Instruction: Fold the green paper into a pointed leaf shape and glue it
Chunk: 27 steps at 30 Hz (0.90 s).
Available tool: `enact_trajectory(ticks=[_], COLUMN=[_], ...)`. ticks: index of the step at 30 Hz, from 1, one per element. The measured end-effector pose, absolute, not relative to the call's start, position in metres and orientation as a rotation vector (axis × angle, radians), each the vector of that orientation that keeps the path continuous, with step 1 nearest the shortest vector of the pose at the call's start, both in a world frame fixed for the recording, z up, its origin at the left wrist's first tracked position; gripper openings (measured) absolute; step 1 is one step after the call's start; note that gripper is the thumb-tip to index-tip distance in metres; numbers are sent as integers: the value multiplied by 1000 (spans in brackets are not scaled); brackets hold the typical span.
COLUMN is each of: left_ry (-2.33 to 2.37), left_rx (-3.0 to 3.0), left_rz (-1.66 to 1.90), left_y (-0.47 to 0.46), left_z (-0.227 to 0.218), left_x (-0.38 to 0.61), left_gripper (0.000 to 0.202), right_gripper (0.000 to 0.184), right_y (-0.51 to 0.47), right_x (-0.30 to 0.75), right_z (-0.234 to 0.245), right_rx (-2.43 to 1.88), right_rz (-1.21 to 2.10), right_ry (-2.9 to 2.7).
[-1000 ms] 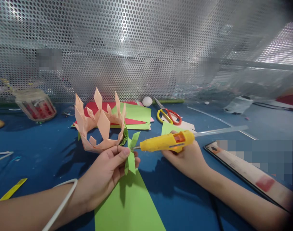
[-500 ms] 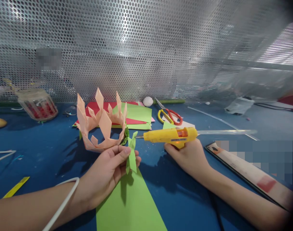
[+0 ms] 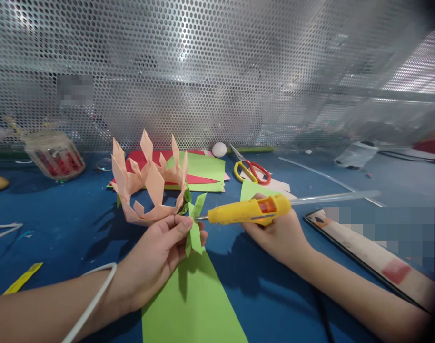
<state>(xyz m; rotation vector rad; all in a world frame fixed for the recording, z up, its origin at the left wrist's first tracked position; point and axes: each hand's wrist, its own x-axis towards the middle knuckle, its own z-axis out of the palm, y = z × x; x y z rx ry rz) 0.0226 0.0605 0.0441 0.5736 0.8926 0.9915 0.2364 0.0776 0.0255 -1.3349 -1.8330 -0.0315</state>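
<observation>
Between thumb and fingers, my left hand (image 3: 167, 247) pinches a folded light-green paper piece (image 3: 194, 238) with pointed ends. My right hand (image 3: 280, 233) is wrapped round a yellow glue gun (image 3: 246, 210), and its metal nozzle meets the upper part of the green paper. A clear glue stick (image 3: 331, 197) juts from the gun's back end. Just behind my left hand stands a peach paper crown (image 3: 155, 183) with several folded points. A darker green leaf-like piece sits at the crown's right side. Beneath my left hand lies a long green paper sheet (image 3: 192, 309).
Scissors (image 3: 251, 171) with red and yellow handles lie behind the glue gun. Coloured paper sheets (image 3: 203, 166) are stacked behind the crown. A phone (image 3: 370, 259) rests at right, a jar (image 3: 55, 155) at left. A perforated metal panel (image 3: 217, 71) closes off the back.
My right hand has tilted the glue gun and brought its nozzle down and left, lower on the green paper. My left hand has barely moved.
</observation>
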Motion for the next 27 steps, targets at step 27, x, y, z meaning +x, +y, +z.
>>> enact_trajectory(ticks=[27], left_ry=[888], left_rx=[586], left_rz=[983], left_y=[59], left_z=[43], left_x=[21], left_gripper=[32], right_gripper=[8], right_y=[77], right_x=[236], right_z=[27], right_rx=[-1349], right_rz=[-25], right_ry=[-1818])
